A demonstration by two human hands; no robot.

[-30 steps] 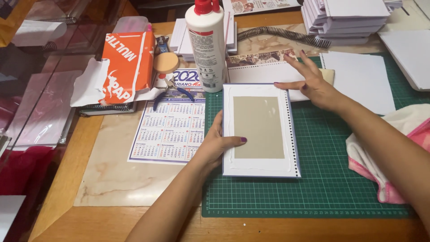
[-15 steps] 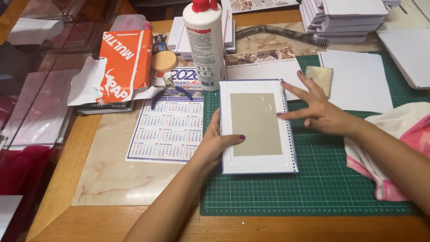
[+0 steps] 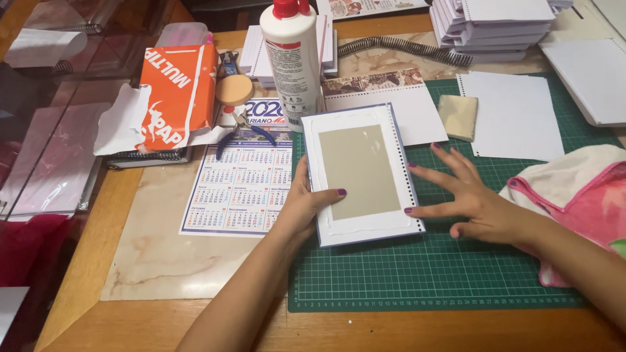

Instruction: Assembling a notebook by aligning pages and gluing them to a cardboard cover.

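Fingers of the left hand (image 3: 301, 210) grip the left edge of one white cover (image 3: 362, 173) on the green cutting mat (image 3: 430, 274); right hand (image 3: 473, 203) spread open beside it. One glue bottle (image 3: 292, 55) stands behind.

One glue bottle (image 3: 295, 58), one calendar sheet (image 3: 241, 189), one green cutting mat (image 3: 443, 274), one punched cover (image 3: 362, 173), two hands: left hand (image 3: 303, 208), right hand (image 3: 479, 205).
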